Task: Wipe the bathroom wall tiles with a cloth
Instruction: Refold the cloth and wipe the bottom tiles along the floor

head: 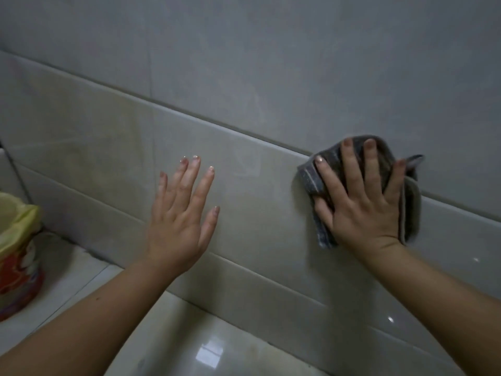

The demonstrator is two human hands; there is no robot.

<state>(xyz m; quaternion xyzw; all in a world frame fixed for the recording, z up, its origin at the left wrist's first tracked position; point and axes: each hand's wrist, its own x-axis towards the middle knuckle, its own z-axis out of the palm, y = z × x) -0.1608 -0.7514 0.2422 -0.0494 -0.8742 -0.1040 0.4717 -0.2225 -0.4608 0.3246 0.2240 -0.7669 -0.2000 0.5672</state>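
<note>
A grey striped cloth (311, 175) lies flat against the wall tiles (244, 185), over the seam between the beige lower tiles and the grey upper tiles. My right hand (360, 202) presses on it with fingers spread and straight. My left hand (181, 213) is raised in front of the beige tiles with fingers straight, holding nothing; whether it touches the wall I cannot tell. Faint streaks show on the tiles between the two hands.
A bin (16, 253) with a yellow liner and a red patterned body stands on the glossy floor tiles (217, 348) at the far left, close to the wall's base.
</note>
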